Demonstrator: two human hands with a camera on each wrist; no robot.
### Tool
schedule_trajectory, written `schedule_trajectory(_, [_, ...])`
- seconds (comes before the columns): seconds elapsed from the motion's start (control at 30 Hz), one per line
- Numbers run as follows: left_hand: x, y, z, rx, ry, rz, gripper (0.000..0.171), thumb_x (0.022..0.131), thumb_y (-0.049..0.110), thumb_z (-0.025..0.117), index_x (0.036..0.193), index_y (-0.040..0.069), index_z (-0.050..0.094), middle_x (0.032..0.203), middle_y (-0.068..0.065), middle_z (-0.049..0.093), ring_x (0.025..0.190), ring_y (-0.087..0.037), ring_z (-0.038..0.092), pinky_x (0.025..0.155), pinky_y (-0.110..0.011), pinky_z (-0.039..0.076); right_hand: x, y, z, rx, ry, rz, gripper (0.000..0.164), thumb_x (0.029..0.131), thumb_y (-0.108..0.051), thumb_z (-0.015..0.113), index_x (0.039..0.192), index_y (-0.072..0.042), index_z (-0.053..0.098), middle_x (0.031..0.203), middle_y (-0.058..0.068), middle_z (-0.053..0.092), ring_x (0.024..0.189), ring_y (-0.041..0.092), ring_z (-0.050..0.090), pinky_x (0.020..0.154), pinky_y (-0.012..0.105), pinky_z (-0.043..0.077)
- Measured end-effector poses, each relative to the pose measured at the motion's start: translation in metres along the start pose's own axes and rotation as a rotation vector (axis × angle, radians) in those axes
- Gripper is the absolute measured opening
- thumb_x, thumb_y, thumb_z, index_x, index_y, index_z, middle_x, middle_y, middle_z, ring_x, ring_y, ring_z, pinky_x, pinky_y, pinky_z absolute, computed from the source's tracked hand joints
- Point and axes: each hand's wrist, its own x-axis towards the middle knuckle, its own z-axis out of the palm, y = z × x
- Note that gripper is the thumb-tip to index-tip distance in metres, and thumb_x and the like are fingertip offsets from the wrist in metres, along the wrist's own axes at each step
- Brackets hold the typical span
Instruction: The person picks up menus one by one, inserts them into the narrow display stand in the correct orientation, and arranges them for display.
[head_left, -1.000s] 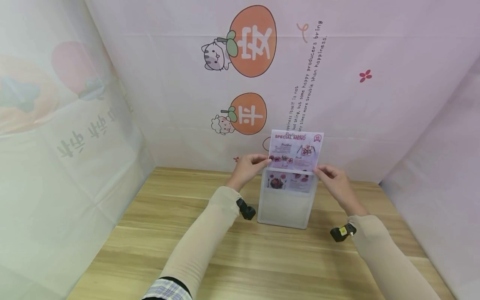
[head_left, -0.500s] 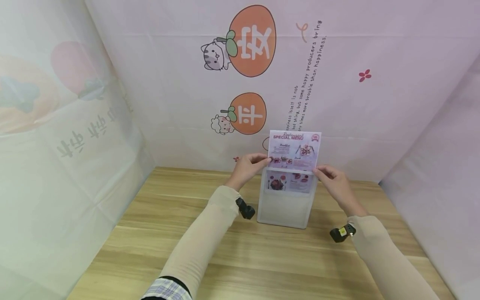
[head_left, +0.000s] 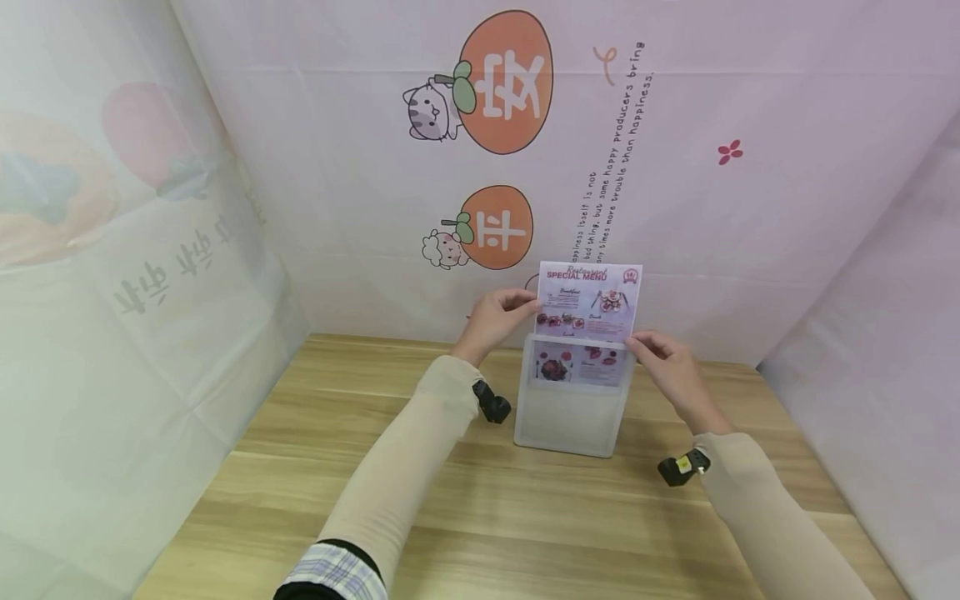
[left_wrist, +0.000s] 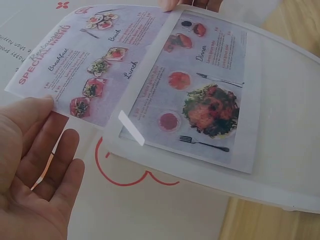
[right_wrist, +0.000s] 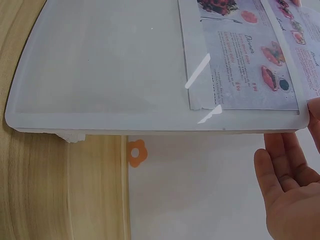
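Observation:
A printed menu sheet (head_left: pixel 588 300) with food pictures stands partly inside a clear sign holder with a white rim (head_left: pixel 566 412). Its upper part sticks out of the holder's top; its lower part shows through the clear front. The holder stands upright on the table. My left hand (head_left: pixel 495 321) pinches the sheet's left edge, with the thumb (left_wrist: pixel 37 104) on the printed side and the forefinger behind it. At the holder's upper right corner, my right hand (head_left: pixel 671 367) pinches the rim between thumb and fingers, close beside the sheet's edge.
The wooden table (head_left: pixel 337 467) stretches out in front of the holder. Close behind stands a pale printed backdrop (head_left: pixel 360 208), and white cloth walls (head_left: pixel 847 275) rise at both sides. Each wrist wears a small black camera (head_left: pixel 491 402).
My left hand has slid a little up the sheet's left edge. The sheet's top has shifted slightly left. My right hand and the holder stay about where they were.

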Motion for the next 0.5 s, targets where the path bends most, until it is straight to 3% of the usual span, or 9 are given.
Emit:
schedule_trajectory(0.17, [0.0, -0.001, -0.001, 0.002, -0.007, 0.0, 0.023, 0.094, 0.04, 0.072, 0.108, 0.022, 0.076, 0.099, 0.013, 0.071, 0.097, -0.007, 0.064, 0.091, -0.035, 0.05, 0.002, -0.002, -0.001, -0.013, -0.009, 0.01, 0.053, 0.101, -0.048, 0.055, 0.128, -0.002, 0.062, 0.121, 0.015, 0.062, 0.107, 0.022, 0.056, 0.089, 0.032, 0.045])
schedule_trajectory(0.4, [0.0, -0.002, -0.001, 0.003, -0.001, 0.006, 0.025, 0.094, 0.041, 0.071, 0.109, 0.022, 0.076, 0.1, 0.013, 0.071, 0.098, -0.007, 0.064, 0.091, -0.035, 0.05, 0.008, -0.015, -0.004, 0.002, 0.005, -0.013, 0.053, 0.102, -0.047, 0.054, 0.128, 0.0, 0.059, 0.121, 0.017, 0.06, 0.108, 0.026, 0.056, 0.086, 0.025, 0.048])
schedule_trajectory(0.5, [-0.001, -0.002, -0.001, 0.007, 0.005, 0.005, 0.025, 0.093, 0.042, 0.071, 0.108, 0.023, 0.076, 0.1, 0.013, 0.071, 0.098, -0.007, 0.063, 0.092, -0.036, 0.05, 0.011, -0.02, -0.006, 0.003, 0.014, -0.017, 0.054, 0.102, -0.047, 0.054, 0.129, -0.001, 0.058, 0.122, 0.016, 0.06, 0.112, 0.03, 0.055, 0.09, 0.028, 0.046])
